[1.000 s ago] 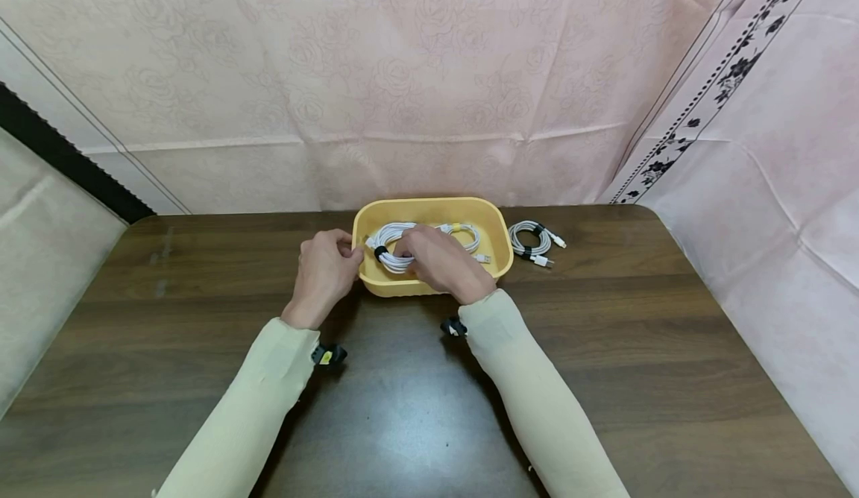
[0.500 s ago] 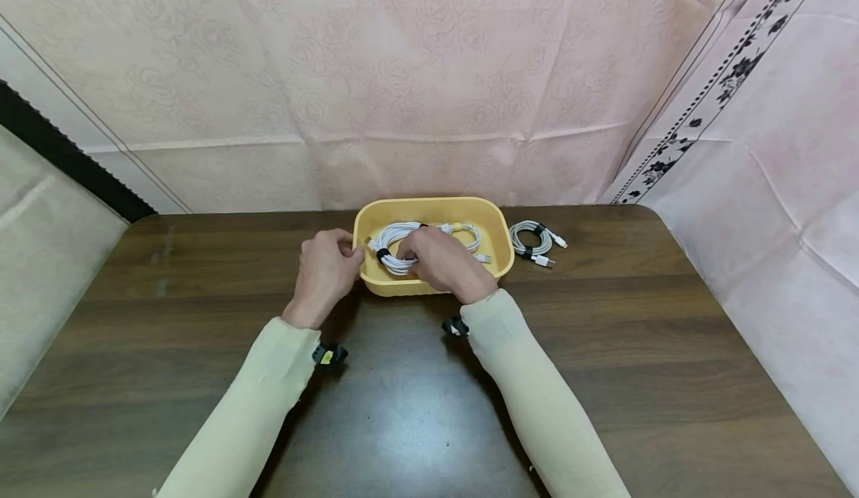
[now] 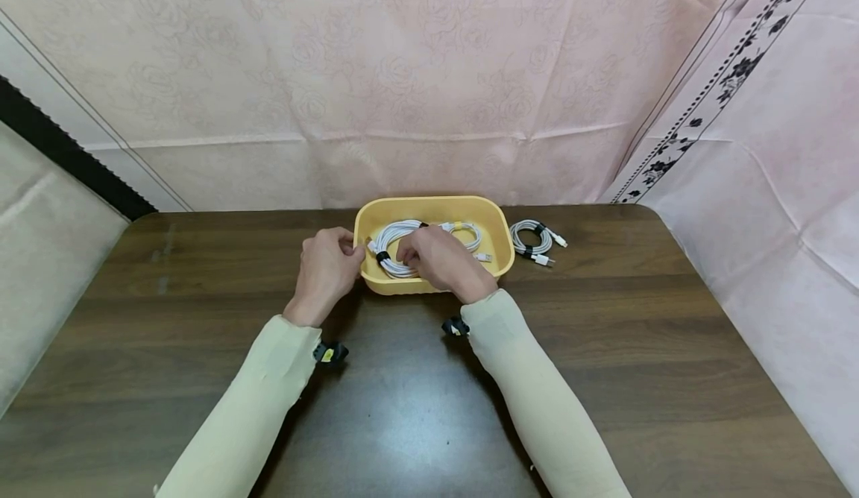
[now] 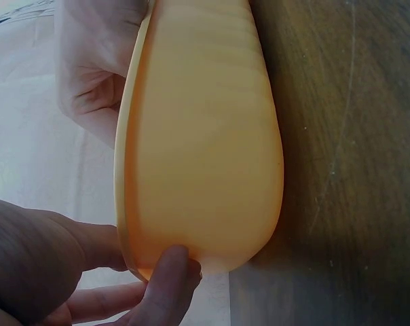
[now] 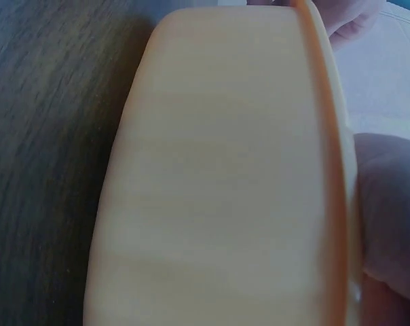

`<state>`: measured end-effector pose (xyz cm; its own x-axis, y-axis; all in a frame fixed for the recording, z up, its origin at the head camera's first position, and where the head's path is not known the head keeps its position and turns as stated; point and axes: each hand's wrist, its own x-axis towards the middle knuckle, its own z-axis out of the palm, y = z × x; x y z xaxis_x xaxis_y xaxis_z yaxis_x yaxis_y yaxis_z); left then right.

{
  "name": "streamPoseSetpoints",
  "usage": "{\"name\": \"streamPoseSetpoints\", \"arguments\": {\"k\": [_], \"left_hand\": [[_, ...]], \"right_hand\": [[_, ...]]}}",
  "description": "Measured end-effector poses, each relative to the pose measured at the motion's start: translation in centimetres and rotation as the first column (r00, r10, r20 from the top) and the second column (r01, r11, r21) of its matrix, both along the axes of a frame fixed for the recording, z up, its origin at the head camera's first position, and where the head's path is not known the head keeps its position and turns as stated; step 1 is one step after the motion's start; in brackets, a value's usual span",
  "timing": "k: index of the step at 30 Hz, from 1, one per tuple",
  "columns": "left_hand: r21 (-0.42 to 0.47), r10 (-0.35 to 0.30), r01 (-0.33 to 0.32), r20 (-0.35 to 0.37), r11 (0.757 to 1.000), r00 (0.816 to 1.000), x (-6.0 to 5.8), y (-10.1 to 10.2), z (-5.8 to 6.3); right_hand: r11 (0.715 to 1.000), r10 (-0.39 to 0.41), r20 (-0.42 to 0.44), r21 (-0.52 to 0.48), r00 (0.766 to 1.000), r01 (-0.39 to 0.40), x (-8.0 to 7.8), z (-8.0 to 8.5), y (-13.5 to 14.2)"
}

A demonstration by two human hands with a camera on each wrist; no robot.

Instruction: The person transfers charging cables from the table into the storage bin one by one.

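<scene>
In the head view a yellow plastic basket (image 3: 499, 274) stands at the table's far edge. My left hand (image 3: 326, 270) pinches its left rim; in the left wrist view the thumb (image 4: 170, 285) lies on the outer wall, with other fingers across the rim. My right hand (image 3: 443, 259) reaches over the near rim into the basket, its bent fingers at a large white coiled cable (image 3: 388, 241) with black ties. The fingertips are partly hidden, so a grip is not clear. Right of it in the basket lies a smaller white coiled cable (image 3: 475, 238) with a yellow tie.
Another coiled cable (image 3: 522, 241) with black ties and white plugs lies on the wooden table (image 3: 604, 319), right of the basket. Behind the table hangs a pale pink patterned cloth (image 3: 416, 88).
The large coil in the basket has shifted slightly right and toward me, and more of its near side shows below my right fingers. My left hand stays at the rim.
</scene>
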<state>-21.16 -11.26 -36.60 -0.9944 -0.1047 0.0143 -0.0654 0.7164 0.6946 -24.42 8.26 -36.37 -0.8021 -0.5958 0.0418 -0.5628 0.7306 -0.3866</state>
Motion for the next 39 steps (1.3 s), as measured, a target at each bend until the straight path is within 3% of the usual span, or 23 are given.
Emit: {"name": "streamPoseSetpoints", "arguments": {"k": [7,21,33,39], "left_hand": [[0.004,0.001,-0.001,0.009,1.0,1.0,0.0,0.0,0.0],[0.008,-0.001,0.001,0.04,1.0,0.999,0.1,0.1,0.1],[-0.001,-0.007,0.007,-0.002,1.0,1.0,0.2,-0.1,0.0],[-0.001,-0.006,0.006,0.025,1.0,1.0,0.1,0.0,0.1]], "right_hand": [[0.999,-0.04,0.033,-0.012,0.999,0.041,0.0,-0.2,0.0],[0.998,-0.056,0.012,-0.009,0.998,0.056,0.1,-0.1,0.5],[0.997,-0.073,0.016,-0.015,0.997,0.074,0.3,0.3,0.5],[0.995,-0.1,0.035,-0.018,0.994,0.101,0.5,0.8,0.7]]}}
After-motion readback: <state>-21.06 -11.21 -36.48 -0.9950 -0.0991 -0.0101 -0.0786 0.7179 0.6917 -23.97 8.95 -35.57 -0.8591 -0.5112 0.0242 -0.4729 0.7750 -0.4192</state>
